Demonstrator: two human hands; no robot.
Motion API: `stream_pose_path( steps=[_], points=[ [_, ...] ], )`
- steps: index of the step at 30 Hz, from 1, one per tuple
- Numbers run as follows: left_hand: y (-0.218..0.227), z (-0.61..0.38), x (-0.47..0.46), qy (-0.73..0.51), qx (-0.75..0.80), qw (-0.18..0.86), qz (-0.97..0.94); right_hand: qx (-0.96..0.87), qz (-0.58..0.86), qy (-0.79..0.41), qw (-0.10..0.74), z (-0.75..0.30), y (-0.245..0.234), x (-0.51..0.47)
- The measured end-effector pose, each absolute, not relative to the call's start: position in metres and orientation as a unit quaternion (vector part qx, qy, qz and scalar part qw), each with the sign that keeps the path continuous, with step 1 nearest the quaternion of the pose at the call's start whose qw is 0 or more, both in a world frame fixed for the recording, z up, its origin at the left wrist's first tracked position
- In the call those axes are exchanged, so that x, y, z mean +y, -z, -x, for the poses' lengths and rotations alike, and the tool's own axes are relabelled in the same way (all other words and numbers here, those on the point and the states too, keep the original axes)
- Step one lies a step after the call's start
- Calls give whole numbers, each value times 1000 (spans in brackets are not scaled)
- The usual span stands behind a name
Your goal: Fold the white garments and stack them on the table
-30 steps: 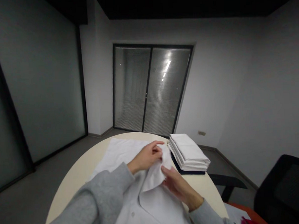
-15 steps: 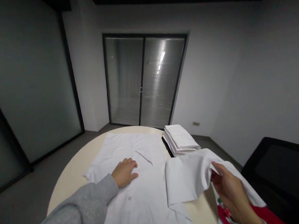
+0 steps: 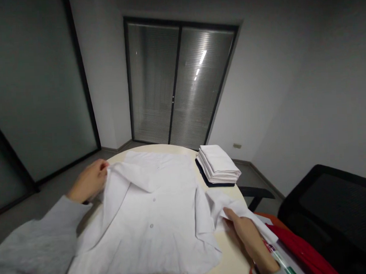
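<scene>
White cotton-like cloth covers much of the round, cream desk [image 3: 227,256]: a shirt [image 3: 163,239] lies there, front up, with two buttons [image 3: 151,225] showing down its middle and its near edge rumpled. The left hand [image 3: 89,183] is at the shirt's far left side, its grip pinched on a fold [image 3: 118,180] that rises off the cloth below. The right hand [image 3: 248,235] is past the shirt's other side, its grip closed on a sleeve [image 3: 222,202], thumb on top; the other fingers are mostly hidden. From there the sleeve runs out over the desk's right edge. Both arms wear grey.

Beyond the sleeve, near the desk's far right edge, stands a neat stack [image 3: 220,165] of folded white cloth, resting on a dark cloth [image 3: 218,184]. To the right is a black chair [image 3: 328,207] with an orange seat, where a red cloth [image 3: 303,245] lies beside a patterned item [image 3: 282,260] too covered to name. Behind the desk are dark-framed doors [image 3: 156,85] with blinds; frosted glass [image 3: 44,98] fills the left.
</scene>
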State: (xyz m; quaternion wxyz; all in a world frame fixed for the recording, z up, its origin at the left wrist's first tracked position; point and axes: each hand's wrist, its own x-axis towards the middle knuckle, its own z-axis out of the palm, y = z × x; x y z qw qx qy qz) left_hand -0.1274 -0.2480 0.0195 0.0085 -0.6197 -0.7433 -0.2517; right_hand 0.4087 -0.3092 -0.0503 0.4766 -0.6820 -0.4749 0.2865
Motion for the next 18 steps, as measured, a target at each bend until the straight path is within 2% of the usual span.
stream_pose_path(
  steps=[3,6,7,9,12,14,18],
  points=[
    [-30,165,-286,156,-826,136,524,-524,710,-256,395,-400,57,-310],
    [-28,139,-322,170,-789,222,547,-575,715,-220,331,-385,63,-308],
    [-22,121,-329,182,-749,197,605,-597,711,-212,307,-381,65,-308],
    [-4,81,-334,167,-640,65,747,-632,694,-199,281,-374,70,-309],
    [26,38,-315,99,-554,-76,823,-668,675,-159,270,-371,73,-311],
    [38,27,-289,60,-556,-108,822,-668,687,-140,251,-372,69,-310],
    [40,30,-224,19,-550,-106,828,-658,703,-147,226,-372,49,-301]
  ],
)
